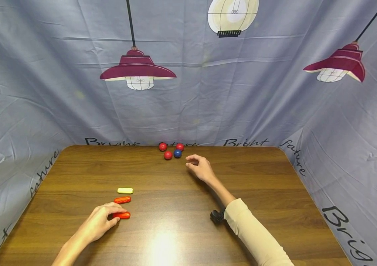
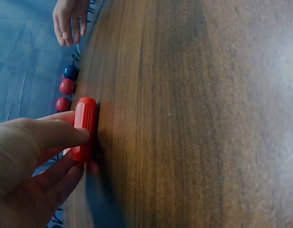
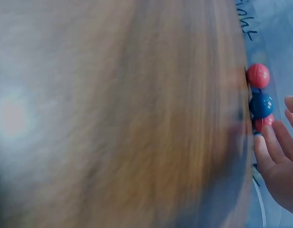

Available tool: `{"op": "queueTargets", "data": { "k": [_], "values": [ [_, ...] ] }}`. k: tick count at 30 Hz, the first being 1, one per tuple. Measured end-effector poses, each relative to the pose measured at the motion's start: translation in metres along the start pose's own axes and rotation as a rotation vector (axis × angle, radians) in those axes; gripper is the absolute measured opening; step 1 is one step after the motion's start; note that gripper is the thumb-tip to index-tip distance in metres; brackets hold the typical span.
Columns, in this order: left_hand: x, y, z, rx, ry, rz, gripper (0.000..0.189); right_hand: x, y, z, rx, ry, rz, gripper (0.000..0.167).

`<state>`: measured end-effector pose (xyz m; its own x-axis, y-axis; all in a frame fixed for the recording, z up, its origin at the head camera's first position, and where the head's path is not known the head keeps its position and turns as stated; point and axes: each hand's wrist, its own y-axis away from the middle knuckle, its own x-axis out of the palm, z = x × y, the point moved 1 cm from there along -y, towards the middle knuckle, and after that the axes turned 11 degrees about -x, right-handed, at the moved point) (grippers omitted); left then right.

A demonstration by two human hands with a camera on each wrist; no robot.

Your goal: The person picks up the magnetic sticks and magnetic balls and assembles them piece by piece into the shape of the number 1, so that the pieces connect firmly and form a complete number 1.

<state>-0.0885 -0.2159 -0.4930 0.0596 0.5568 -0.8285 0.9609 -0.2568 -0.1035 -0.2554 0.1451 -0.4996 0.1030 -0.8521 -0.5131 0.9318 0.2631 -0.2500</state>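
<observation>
My left hand point(image 1: 100, 221) pinches a red ribbed cylinder point(image 2: 85, 129) between thumb and fingers, close over the wooden table. Just beyond it lie an orange-red ribbed cylinder point(image 1: 122, 200) and a yellow one point(image 1: 125, 190), roughly in a column. Toward the far edge, my right hand point(image 1: 201, 169) hovers with fingers loosely bent and nothing between them. To its left sit a blue ball point(image 1: 177, 153) and three red balls, one at the front point(image 1: 167, 155) and two behind. In the right wrist view the fingers point(image 3: 274, 145) overlap one red ball.
A wooden table point(image 1: 162, 177) fills the lower view, its far edge just behind the balls. Grey-blue curtains point(image 1: 182, 111) printed with lamps and lettering hang around it. A black device point(image 1: 216, 216) is attached at my right wrist, beside the beige sleeve point(image 1: 251, 229).
</observation>
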Motion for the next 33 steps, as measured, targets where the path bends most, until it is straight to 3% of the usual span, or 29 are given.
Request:
{"op": "queueTargets", "data": {
  "k": [7, 13, 25, 33],
  "values": [
    [0.0, 0.0, 0.001, -0.002, 0.014, -0.001, 0.035, 0.011, -0.015, -0.002, 0.019, 0.015, 0.01, 0.027],
    [0.001, -0.002, 0.001, -0.013, 0.029, 0.022, 0.034, 0.017, -0.027, -0.007, 0.041, 0.035, -0.042, 0.025],
    [0.003, -0.001, 0.001, 0.01, -0.001, -0.019, 0.036, 0.026, -0.042, -0.009, 0.045, 0.013, -0.035, 0.031],
    [0.005, 0.0, 0.0, -0.005, -0.004, -0.041, 0.036, 0.028, -0.049, -0.01, -0.012, 0.072, 0.003, 0.038]
  ]
}}
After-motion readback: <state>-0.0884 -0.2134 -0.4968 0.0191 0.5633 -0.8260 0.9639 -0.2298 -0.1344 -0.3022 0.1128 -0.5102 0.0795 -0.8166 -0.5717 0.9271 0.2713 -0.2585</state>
